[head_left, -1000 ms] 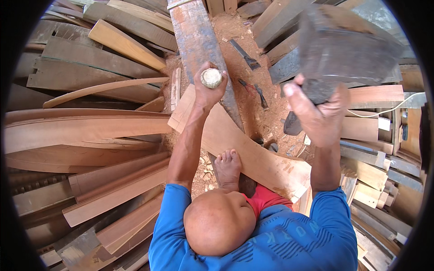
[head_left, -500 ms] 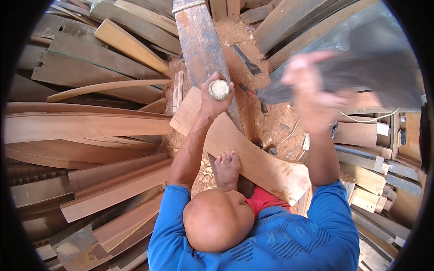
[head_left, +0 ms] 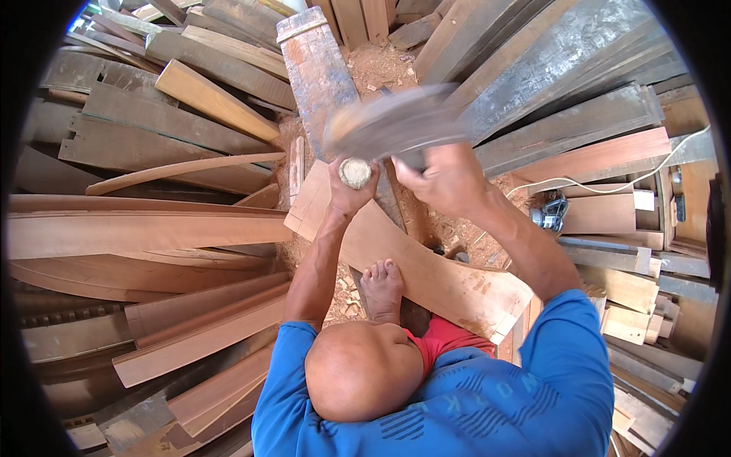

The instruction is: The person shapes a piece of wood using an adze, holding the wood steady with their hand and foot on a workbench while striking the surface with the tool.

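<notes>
My left hand [head_left: 350, 199] is wrapped round an upright chisel [head_left: 355, 174]; only its round, pale, worn top shows, and its blade is hidden below the fist. Closed on the handle of a dark mallet [head_left: 396, 126], my right hand [head_left: 454, 181] is just to the right of the chisel. Motion smears the mallet's broad head, which is above and beyond the chisel top. A curved, pale brown board [head_left: 426, 263] lies slantwise beneath my arms, with pencil lines near its ends. My bare foot [head_left: 383, 283] presses on the board's near edge.
A worn, paint-stained plank [head_left: 314, 68] runs away under the board. Stacked timber [head_left: 175, 133] crowds the left, and more boards [head_left: 567, 129] lean at the right. Wood shavings [head_left: 381, 65] cover the ground. A corded power tool [head_left: 550, 213] lies at the right with its pale cord [head_left: 609, 189].
My right hand has swung the mallet from far right in to the left, close to the chisel top. The left hand has shifted slightly left and nearer, still round the chisel.
</notes>
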The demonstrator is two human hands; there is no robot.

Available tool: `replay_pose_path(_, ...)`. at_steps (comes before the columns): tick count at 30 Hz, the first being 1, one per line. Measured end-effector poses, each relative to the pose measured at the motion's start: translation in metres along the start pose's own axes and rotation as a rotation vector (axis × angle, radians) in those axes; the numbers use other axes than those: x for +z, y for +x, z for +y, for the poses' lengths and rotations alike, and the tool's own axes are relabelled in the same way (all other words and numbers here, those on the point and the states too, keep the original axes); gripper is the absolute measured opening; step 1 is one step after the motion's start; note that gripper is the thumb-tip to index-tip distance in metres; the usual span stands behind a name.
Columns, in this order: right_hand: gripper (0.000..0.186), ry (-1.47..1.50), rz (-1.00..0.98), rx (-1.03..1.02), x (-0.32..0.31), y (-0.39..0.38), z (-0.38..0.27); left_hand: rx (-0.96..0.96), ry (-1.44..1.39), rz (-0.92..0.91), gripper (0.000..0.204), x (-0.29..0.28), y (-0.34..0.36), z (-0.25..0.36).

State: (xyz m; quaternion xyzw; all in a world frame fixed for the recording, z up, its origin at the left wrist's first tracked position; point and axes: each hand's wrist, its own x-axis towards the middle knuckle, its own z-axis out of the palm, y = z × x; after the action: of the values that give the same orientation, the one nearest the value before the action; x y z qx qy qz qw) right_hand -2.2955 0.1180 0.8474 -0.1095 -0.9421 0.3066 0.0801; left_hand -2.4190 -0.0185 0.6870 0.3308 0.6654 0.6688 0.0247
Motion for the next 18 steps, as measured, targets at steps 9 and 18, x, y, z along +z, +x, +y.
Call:
replay_pose_path(9,0.029,0.320,0.121,0.164,-0.005,-0.025,-0.009,-0.101,-0.002,0.054,0.022,0.005,0.031,-0.026)
replay_pose_path(18,0.023,0.433,0.421,0.244,-0.038,-0.036,-0.033,-0.219,-0.013,-0.089,0.021,-0.004,0.033,-0.012)
